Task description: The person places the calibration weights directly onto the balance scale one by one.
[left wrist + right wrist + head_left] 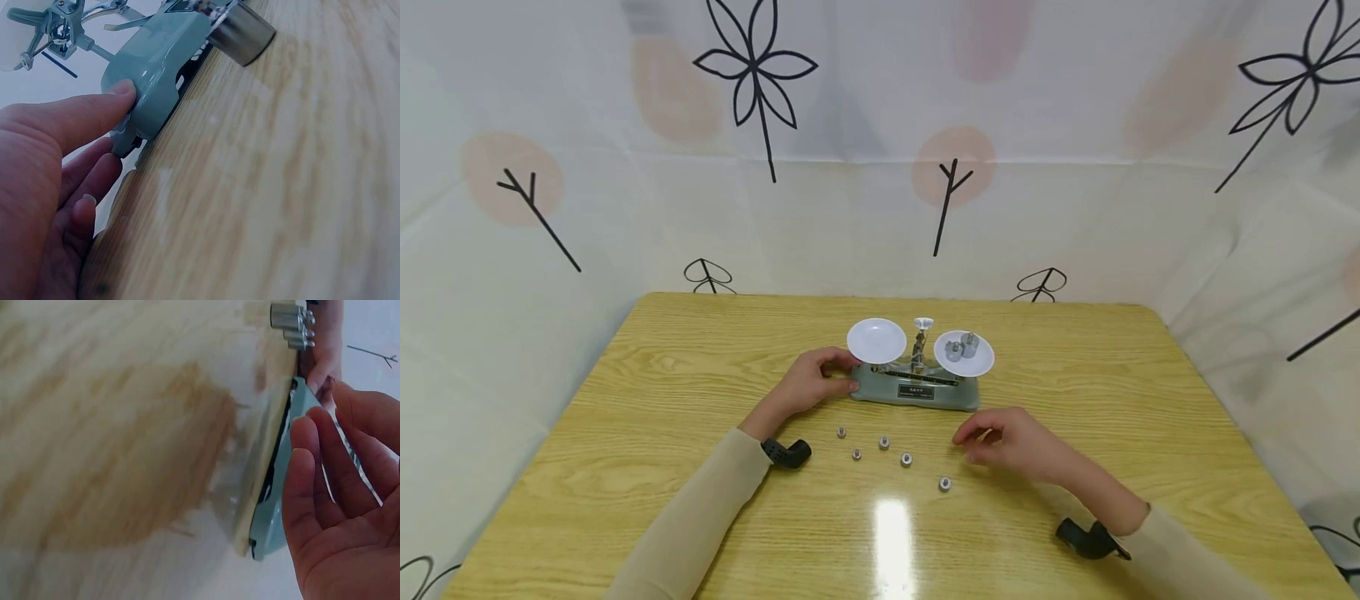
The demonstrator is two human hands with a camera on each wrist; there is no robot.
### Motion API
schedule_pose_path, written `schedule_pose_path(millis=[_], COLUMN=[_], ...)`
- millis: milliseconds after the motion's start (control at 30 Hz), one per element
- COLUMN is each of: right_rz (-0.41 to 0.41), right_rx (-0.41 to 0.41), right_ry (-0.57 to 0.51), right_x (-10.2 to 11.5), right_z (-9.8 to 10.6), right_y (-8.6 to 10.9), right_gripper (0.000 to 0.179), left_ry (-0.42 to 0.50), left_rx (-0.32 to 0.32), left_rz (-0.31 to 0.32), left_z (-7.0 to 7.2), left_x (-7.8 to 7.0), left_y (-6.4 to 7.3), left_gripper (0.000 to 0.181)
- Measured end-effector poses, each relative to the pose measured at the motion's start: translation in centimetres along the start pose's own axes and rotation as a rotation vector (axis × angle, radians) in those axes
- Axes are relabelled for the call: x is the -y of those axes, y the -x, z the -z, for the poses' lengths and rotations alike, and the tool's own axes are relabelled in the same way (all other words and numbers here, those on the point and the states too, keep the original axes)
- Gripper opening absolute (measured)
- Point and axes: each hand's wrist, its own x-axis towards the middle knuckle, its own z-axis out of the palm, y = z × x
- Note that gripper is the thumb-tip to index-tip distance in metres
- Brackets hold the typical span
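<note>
A balance scale (916, 390) with a grey-green base and two white pans stands on the table. My left hand (808, 382) holds the left end of its base; in the left wrist view the thumb (94, 115) lies on the base and the other fingers are behind and below. The left pan (876, 340) is bare, while metal weights (969, 345) sit in the right pan (981, 362). In front of the base my right hand (1018, 443) hovers with loosely curled fingers and nothing between them. Nearest to it on the table is a small weight (945, 484).
Several small weights (884, 442) stand spread across the wooden table (700, 358) in front of the scale. A patterned cloth (850, 217) hangs behind the table's back edge. Black wrist mounts (788, 454) are worn on both wrists.
</note>
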Motion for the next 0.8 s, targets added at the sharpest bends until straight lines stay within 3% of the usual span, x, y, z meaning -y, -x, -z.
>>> schedule_pose_path(millis=[467, 800], right_rz=[0.025, 0.078], right_rx=[0.136, 0.153], right_ry=[-0.054, -0.029], right_x=[0.1, 0.5], right_z=[-2.3, -2.7], right_y=[-0.3, -0.5], right_gripper=[0.020, 0.019], left_ry=[-0.016, -0.013], left_rx=[-0.002, -0.001], left_rz=[0.002, 0.008], left_z=[0.0, 0.0], left_x=[-0.2, 0.0], left_y=[0.1, 0.1], left_gripper=[0.034, 0.034])
